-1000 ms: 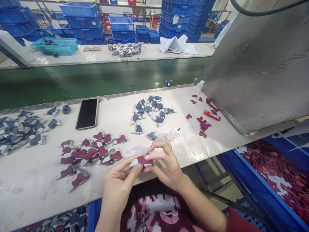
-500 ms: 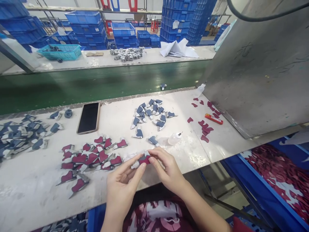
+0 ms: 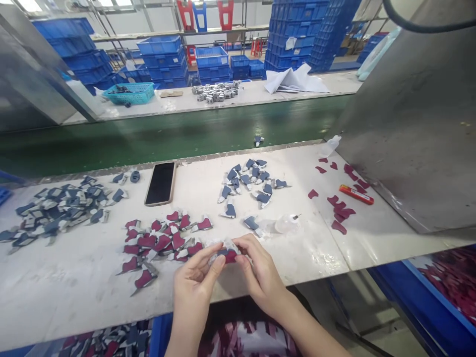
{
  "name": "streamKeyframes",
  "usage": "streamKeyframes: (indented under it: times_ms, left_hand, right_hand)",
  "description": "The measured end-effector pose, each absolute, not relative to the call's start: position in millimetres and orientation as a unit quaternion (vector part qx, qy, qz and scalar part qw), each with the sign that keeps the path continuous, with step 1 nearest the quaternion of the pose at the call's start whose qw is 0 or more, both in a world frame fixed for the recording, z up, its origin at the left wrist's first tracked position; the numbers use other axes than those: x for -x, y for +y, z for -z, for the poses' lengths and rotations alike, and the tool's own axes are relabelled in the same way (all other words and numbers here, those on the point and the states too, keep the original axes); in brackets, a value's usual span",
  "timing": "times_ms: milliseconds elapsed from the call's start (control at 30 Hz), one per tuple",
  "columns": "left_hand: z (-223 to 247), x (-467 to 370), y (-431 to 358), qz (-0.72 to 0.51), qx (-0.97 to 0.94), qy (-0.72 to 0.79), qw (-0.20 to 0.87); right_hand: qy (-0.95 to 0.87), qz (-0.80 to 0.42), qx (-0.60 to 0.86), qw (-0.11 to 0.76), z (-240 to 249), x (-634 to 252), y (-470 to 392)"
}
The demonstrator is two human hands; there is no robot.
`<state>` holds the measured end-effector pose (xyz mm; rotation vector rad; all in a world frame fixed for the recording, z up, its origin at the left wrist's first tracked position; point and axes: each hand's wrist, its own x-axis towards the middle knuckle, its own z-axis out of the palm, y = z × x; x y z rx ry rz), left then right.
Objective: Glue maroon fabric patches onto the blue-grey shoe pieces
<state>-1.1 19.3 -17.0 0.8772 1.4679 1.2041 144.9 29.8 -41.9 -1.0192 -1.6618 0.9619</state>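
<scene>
White worktable [image 3: 193, 186] runs across the view; grey metal panel [image 3: 401, 144] slants up at right, green strip [image 3: 167, 136] along the far side. Blue bin [image 3: 405, 297] below the right edge, maroon pieces inside. Wide heap of blue-and-grey parts [image 3: 67, 210] at left; beside it, nearer the person, a cluster of maroon-faced parts [image 3: 163, 242]. Left hand [image 3: 195, 282] and right hand [image 3: 259, 267] meet over the near part of the table, just right of that cluster, both on one small part. Left grip: thumb on the near side, index finger on the far side, pinching the part's left end; gap between them only about as wide as the part, other fingers curled behind. Right grip: index finger at the upper right, thumb at the right end, tips close together with the part between; rest of the fingers bent, partly hidden. Neither hand spread. Looser group of blue-faced parts [image 3: 249, 181] beyond the hands, phone [image 3: 160, 183] left of it, maroon cut-outs [image 3: 340, 210] scattered at right. Clear bottle [image 3: 287, 224] with a thin dark tip, just beyond the right hand. Red-orange stick [image 3: 356, 194] near the cut-outs. Held part [image 3: 230, 257]: maroon face toward the person, blue and pale bits above, mostly covered by fingertips; contact with table, cannot tell.
</scene>
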Motion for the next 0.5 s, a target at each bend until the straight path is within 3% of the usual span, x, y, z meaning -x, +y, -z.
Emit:
streamKeyframes:
  times_ms: [133,233,400,500]
  left_hand:
    - [-3,44,25,-0.467,-0.435,0.689,0.343]
    - [-18,96,41,-0.344,-0.509,0.765,0.196]
    - [-27,144,93,-0.184,-0.695,0.665,0.202]
    - [-28,139,128,-0.085,-0.771,0.6,0.199]
  right_hand:
    - [-0.683,-0.384,0.4,0.476,34,-148,27]
    - [-0.68,-0.278,0.387,0.557,32,-165,26]
    - [-0.59,-0.054,0.446,0.671,44,-207,30]
    - [-0.562,-0.015,0.518,0.645,53,-227,33]
